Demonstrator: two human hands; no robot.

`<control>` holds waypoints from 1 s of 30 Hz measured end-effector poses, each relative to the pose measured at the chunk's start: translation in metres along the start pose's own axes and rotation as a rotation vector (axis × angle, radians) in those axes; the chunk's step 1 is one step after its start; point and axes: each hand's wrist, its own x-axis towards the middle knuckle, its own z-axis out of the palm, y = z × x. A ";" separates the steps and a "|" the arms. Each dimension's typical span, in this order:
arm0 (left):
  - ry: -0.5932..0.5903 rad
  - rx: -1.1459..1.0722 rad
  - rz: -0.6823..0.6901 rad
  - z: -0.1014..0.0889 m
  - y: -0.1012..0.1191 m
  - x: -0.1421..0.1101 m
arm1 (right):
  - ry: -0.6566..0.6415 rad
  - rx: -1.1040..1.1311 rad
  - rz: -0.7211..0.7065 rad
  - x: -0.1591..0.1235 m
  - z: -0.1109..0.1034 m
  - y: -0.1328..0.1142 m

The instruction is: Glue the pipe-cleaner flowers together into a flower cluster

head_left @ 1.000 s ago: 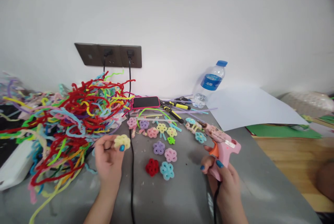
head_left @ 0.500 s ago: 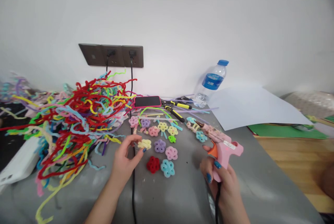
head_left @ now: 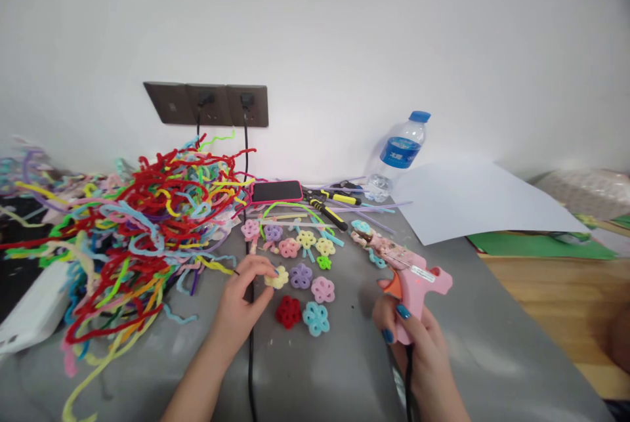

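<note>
My left hand has thumb and fingertips closed at the left edge of a pale yellow pipe-cleaner flower, low at the grey tabletop. Just right of it lies a purple flower, then a pink flower. Nearer to me are a red flower and a light blue flower. My right hand grips the handle of a pink hot glue gun with an orange trigger. Its nozzle points up and left, in front of a small blue-and-cream flower piece.
A big tangle of pipe cleaners fills the left. Behind the flowers lie a phone and yellow-black pliers. A water bottle leans on the wall beside white paper. A black cord crosses the table near my left hand.
My left hand has moved right with the yellow flower, from beside the tangle to next to the purple flower, and lowered it there. The glue gun has shifted slightly left.
</note>
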 end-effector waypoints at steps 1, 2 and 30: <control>-0.002 -0.005 0.011 0.000 0.000 0.000 | -0.004 0.009 -0.004 0.000 0.000 0.000; -0.005 -0.009 0.018 0.000 0.000 0.000 | -0.008 0.018 -0.007 0.000 0.001 0.000; 0.017 -0.070 -0.223 0.003 -0.007 -0.007 | -0.204 -0.148 -0.025 -0.002 -0.005 0.004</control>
